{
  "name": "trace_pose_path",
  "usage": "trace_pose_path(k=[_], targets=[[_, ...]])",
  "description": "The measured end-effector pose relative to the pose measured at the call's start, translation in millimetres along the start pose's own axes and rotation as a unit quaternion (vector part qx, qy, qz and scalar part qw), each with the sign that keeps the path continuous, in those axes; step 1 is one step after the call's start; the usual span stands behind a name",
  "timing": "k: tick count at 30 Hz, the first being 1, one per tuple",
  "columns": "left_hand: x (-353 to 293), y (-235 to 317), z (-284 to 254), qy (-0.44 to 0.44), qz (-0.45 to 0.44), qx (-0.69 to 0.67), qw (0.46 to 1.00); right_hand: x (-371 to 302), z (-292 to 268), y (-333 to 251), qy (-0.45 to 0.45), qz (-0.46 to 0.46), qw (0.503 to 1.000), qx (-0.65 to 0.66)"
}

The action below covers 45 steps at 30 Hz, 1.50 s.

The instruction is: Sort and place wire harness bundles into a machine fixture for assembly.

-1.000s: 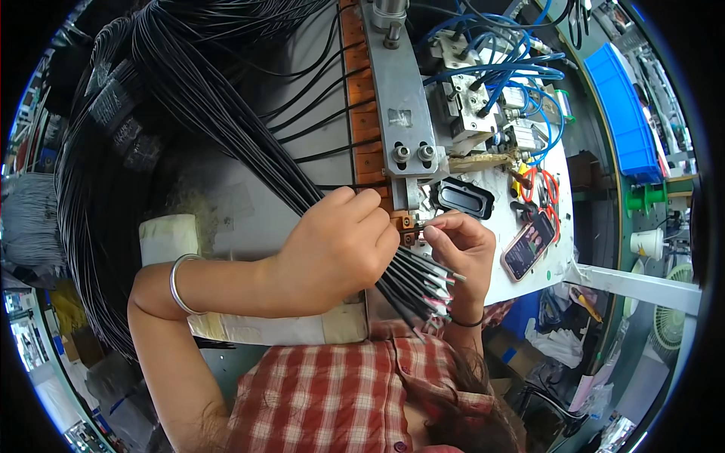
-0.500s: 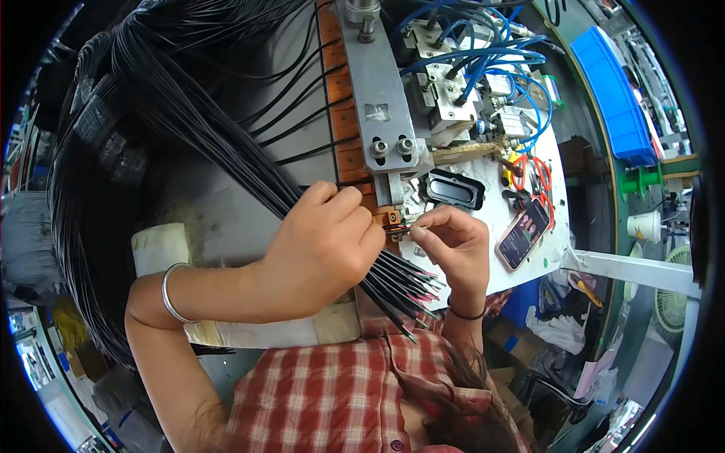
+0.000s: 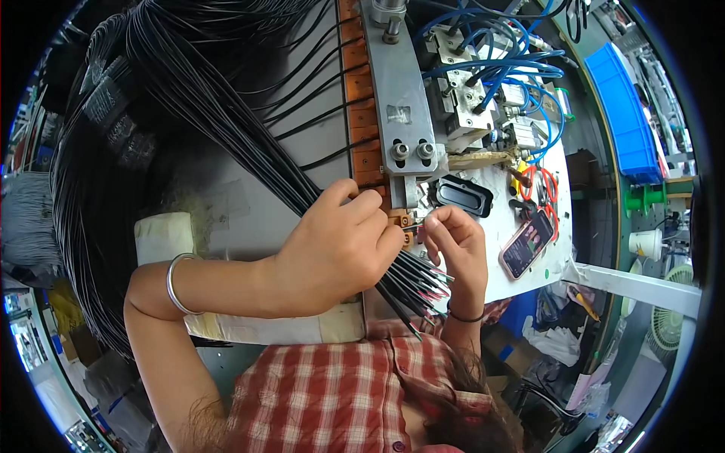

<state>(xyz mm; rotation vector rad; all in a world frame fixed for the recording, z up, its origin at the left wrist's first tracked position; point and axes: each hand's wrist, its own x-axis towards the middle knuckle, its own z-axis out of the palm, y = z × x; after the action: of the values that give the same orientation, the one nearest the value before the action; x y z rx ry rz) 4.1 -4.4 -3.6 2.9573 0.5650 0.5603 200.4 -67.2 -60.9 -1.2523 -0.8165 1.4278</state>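
My left hand [image 3: 340, 245] is closed over a bundle of black cables [image 3: 249, 155], its fingertips hidden beneath the knuckles. From under that hand the cable ends [image 3: 419, 283] fan out, showing red, white and green wire tips. Just right of it, my right hand [image 3: 459, 245] pinches thin wire ends [image 3: 414, 226] between thumb and forefinger. Those wires lie at the near end of an orange fixture block [image 3: 402, 217]. Further up the orange strip [image 3: 362, 113], several single black cables run in from the left, beside a grey metal bar [image 3: 400, 98].
A black oval tray [image 3: 462, 196] lies right of the fixture. Beyond it are a phone [image 3: 527, 245], red-handled tools [image 3: 550, 192] and metal blocks [image 3: 467, 98] with blue hoses [image 3: 502, 66]. A padded white armrest [image 3: 257, 328] borders the near edge. A blue bin [image 3: 623, 113] stands far right.
The whole view has shifted, so the bench sits slightly further right. My right fingers have drawn closer together at the wire ends. My left hand keeps its hold.
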Motion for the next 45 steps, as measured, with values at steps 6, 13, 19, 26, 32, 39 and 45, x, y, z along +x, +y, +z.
trace_pose_path(k=[6, 13, 19, 26, 32, 39, 45], targets=[[-2, 0, 2, -0.042, -0.010, 0.005, 0.999, 7, -8, -2, -0.085, 0.072, 0.994, 0.023], [0, -3, 0, -0.005, 0.017, 0.038, 0.999, 1, 1, -1, 0.007, -0.017, 0.996, -0.084], [-2, 0, -7, -0.045, -0.003, 0.006, 0.999, -9, 6, -12, -0.008, -0.080, 0.997, -0.008], [-1, -1, -7, -0.002, 0.003, -0.026, 1.000, -12, 8, -9, 0.052, -0.114, 0.992, -0.015], [0, 0, -5, 0.022, -0.045, -0.064, 0.997, -15, 8, -15, 0.049, -0.064, 0.997, 0.010], [-1, 0, -10, -0.014, -0.039, -0.060, 0.997, -8, -1, -9, -0.102, -0.043, 0.991, 0.081], [-2, 0, -4, -0.003, -0.029, -0.053, 0.998, -8, 1, -9, -0.021, -0.043, 0.996, 0.082]])
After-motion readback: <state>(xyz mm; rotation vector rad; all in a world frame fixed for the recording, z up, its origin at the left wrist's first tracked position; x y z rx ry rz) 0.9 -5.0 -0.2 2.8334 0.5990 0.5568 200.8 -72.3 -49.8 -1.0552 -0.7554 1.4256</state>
